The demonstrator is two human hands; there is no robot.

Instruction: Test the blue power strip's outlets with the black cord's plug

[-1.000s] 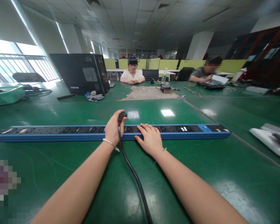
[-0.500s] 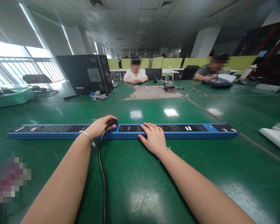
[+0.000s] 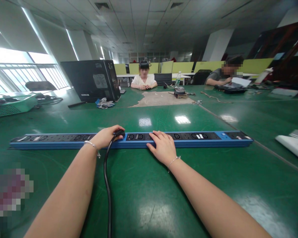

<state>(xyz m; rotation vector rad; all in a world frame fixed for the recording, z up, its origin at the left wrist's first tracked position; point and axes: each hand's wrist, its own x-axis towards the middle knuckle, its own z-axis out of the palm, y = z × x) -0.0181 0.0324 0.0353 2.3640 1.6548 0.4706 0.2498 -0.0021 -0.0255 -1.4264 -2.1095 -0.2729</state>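
Note:
A long blue power strip [image 3: 139, 144] with black sockets lies across the green table. My left hand [image 3: 106, 137] grips the black plug [image 3: 119, 133] at the end of a thick black cable [image 3: 108, 185]. The plug is at the strip, left of its middle; whether it sits in a socket is hidden by my fingers. From the plug the cable hangs toward the near table edge, between my forearms. My right hand [image 3: 163, 145] lies on the strip right of the plug, its fingers spread over the sockets and holding nothing.
Behind the strip stand a black computer case [image 3: 89, 81], gloves [image 3: 104, 103] and a green basket [image 3: 15, 105]. A brown sheet [image 3: 161, 99] bears a small device [image 3: 180, 92]. Two people sit across the table. A white object [image 3: 293, 145] lies at the right.
The plug in my left hand has tilted lower, nearer the strip. My right hand has stayed on the strip. The view has shifted slightly.

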